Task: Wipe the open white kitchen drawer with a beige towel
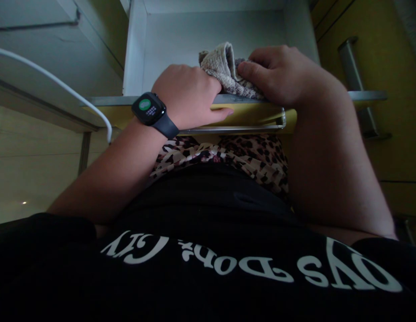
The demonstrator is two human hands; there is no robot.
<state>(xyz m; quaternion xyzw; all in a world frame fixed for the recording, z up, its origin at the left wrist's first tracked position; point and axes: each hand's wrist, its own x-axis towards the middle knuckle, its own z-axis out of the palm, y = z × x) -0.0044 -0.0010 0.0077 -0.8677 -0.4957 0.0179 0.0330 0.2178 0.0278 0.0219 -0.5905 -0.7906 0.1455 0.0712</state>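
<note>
Fingers (pixel 253 71) of the right hand (pixel 288 74) bunched on a cloth (pixel 223 67), thumb pressed along its folds. Open drawer (pixel 170 44) ahead, pale inside, yellow front toward the person. Bar handle (pixel 234 129) runs along that front, its left end behind the left wrist. Yellow cabinet (pixel 388 103) to the right, with an upright metal handle (pixel 355 76); right forearm crosses between it and the person, hiding the right part of the drawer front. White cable (pixel 70 91) hangs at left, curving down just beside the drawer's left corner. Black shirt (pixel 194 201) with white lettering fills the near side; leopard-print garment (pixel 208 154) below the drawer front.

Cloth sits crumpled on the near rim of the drawer, right of centre, between both hands, one loop standing up. Right hand: thumb on top, other fingers curled, tips hidden. Left hand (pixel 186 91), dark watch (pixel 149 109) on its wrist: lies over the rim just left of the cloth, fingers bent down, thumb apart in front. Cannot tell whether its hidden fingertips pinch anything.
</note>
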